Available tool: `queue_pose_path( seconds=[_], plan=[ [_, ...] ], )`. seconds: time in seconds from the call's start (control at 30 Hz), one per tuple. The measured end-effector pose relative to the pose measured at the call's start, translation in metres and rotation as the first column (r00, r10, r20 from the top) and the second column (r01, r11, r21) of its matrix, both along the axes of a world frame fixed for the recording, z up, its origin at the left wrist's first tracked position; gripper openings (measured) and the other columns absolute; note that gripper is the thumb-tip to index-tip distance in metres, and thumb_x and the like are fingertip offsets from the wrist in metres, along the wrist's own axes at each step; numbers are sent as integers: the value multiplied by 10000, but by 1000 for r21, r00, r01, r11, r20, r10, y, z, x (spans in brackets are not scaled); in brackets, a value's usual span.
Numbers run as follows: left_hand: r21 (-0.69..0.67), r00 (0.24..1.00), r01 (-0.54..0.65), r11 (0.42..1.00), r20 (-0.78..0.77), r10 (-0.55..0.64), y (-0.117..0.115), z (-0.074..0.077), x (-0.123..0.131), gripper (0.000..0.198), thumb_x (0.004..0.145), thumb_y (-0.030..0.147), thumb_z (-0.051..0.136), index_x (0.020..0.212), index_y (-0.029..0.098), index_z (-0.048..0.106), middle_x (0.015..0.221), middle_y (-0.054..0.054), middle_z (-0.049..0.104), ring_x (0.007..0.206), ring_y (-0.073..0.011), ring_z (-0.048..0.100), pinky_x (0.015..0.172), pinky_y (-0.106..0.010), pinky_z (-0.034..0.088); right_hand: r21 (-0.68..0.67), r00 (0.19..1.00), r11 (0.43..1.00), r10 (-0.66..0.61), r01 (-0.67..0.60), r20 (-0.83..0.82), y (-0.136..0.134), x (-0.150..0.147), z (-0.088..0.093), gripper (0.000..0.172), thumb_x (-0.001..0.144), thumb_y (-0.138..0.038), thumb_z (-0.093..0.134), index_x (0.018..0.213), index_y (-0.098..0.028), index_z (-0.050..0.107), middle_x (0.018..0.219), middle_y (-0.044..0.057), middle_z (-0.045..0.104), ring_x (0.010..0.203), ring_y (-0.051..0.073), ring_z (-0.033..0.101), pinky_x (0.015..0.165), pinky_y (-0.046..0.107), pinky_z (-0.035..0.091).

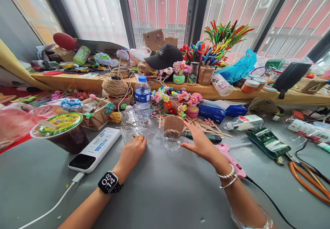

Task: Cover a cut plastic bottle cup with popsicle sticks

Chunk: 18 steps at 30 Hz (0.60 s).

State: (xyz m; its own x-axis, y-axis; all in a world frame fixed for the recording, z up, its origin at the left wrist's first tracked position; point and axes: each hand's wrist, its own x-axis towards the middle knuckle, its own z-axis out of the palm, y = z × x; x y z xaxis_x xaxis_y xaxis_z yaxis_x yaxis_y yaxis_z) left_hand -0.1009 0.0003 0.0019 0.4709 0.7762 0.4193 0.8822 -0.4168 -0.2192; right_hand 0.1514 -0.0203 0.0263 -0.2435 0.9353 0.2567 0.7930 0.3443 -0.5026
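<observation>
My left hand point(134, 149) is closed, with its fingers curled down at the near edge of a cut clear plastic bottle point(134, 124). What its fingertips pinch, if anything, is hidden. A clear plastic bottle base point(172, 143) stands just right of centre, lined at the back with a row of brown wooden craft sticks point(174, 124). Beside it, my right hand point(199, 141) has thumb and fingers spread apart. The thumb reaches the base's right side; whether it presses on the plastic I cannot tell. Behind lie loose craft sticks point(210, 127).
A pink glue gun point(233, 160) lies by my right wrist, its cord trailing forward. Left are a white power bank point(96, 150) and a lidded drink cup point(64, 136). A capped water bottle point(142, 96) stands behind; orange-handled scissors point(306, 181) lie far right.
</observation>
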Motion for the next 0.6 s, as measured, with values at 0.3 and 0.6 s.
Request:
queue_pose_path(
  seconds=[0.3,0.6],
  plan=[
    [146,998,43,988,-46,-37,-3,-4,-4,298,769,-1,358,899,131,592,827,-72,651,667,-159,613,525,-230,449,17,1000,1000,3,-3,-6,1,1,-2,681,688,-287,618,1285,-137,327,1294,143,415,1216,228,356,1023,405,278],
    [251,990,81,965,89,-106,-15,5,-8,209,839,206,426,907,174,621,904,-36,682,691,-127,627,593,-221,422,23,1000,1000,14,-13,-25,1,1,-1,657,692,-280,614,1275,-153,338,1282,140,423,1209,229,363,1017,413,277]
  ],
)
